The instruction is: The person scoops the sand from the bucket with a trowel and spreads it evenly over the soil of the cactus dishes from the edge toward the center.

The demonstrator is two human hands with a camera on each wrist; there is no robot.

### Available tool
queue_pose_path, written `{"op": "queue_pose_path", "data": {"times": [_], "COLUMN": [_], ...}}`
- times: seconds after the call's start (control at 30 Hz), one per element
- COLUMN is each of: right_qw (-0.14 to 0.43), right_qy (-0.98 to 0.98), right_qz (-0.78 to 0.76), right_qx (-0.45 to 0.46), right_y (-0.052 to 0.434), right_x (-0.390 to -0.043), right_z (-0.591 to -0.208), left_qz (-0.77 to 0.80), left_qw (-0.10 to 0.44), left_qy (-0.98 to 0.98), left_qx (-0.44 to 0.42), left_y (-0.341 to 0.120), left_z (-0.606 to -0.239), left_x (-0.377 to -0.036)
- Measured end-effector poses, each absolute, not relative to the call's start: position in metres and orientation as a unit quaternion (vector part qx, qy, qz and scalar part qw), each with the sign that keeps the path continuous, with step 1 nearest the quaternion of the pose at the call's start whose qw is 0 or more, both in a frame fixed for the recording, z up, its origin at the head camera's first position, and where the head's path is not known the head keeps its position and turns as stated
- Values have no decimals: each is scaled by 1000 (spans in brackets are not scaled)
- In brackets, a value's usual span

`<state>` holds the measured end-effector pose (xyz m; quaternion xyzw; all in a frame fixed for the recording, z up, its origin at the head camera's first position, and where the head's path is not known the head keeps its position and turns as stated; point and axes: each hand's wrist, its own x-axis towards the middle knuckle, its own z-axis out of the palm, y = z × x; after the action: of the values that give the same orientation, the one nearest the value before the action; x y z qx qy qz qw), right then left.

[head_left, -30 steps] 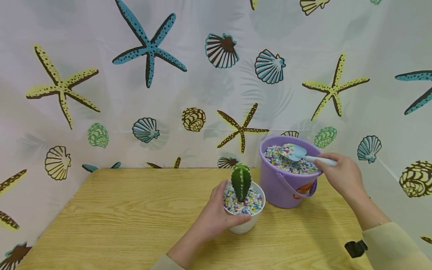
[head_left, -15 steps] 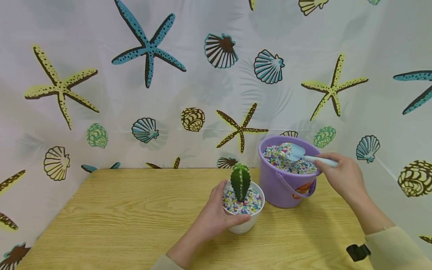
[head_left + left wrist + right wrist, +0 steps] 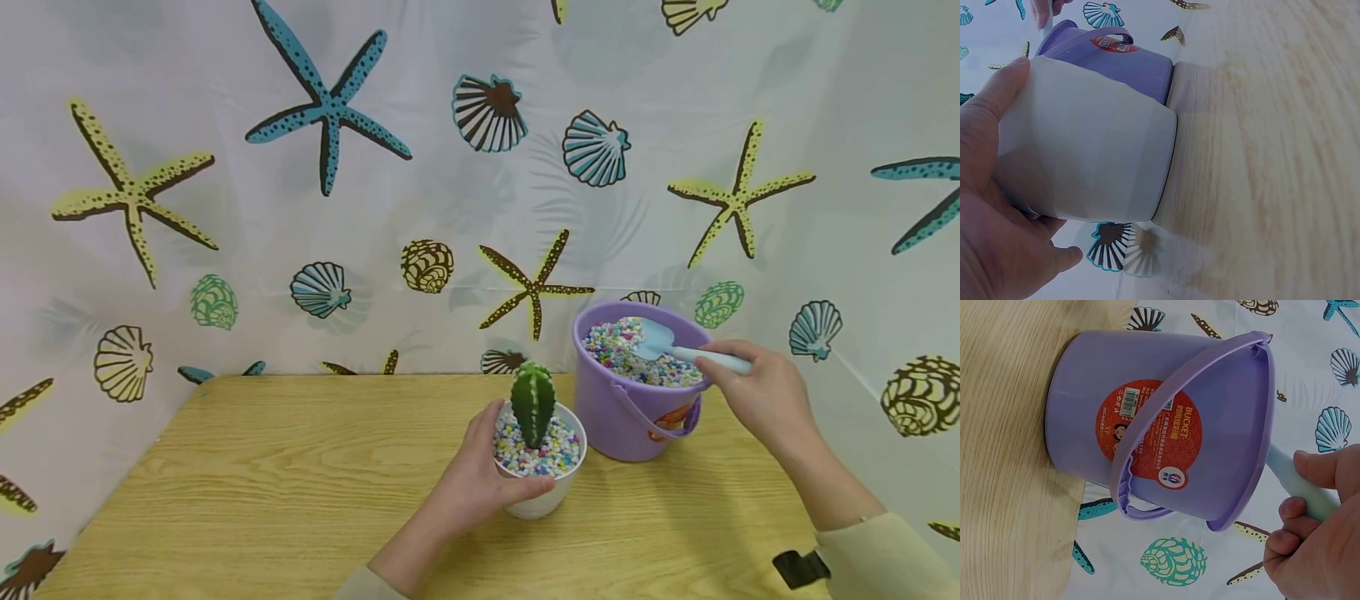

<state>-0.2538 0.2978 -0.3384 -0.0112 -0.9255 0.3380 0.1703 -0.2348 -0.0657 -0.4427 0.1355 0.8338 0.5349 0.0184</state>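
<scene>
My left hand grips the side of a white flower pot, its thumb along the near side. The pot stands upright on the table. A ribbed green cactus rises from multicoloured pebbles inside it. To the right of the pot, my right hand holds the handle of a light blue toy shovel. Its blade rests among more small pebbles in a purple bucket, with its tip partly covered. In the left wrist view the pot's wall hides its contents.
The bucket's handle hangs down over its red label. A wooden table carries both pot and bucket. Behind it hangs a white curtain printed with starfish and shells. A black strap piece hangs by the right sleeve.
The shovel shifts very slightly in the pebbles, with its handle and my right hand edging a little to the right. My left hand and the pot hold still.
</scene>
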Motion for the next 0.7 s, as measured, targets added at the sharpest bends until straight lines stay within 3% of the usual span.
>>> {"op": "queue_pose_path", "data": {"times": [0.7], "right_qw": [178], "right_qy": [-920], "right_qz": [350], "right_qx": [13], "right_y": [293], "right_x": [-234], "right_z": [-332], "left_qz": [526], "left_qw": [11], "left_qy": [839], "left_qx": [140], "left_y": [-65], "left_z": [-444], "left_x": [-234]}}
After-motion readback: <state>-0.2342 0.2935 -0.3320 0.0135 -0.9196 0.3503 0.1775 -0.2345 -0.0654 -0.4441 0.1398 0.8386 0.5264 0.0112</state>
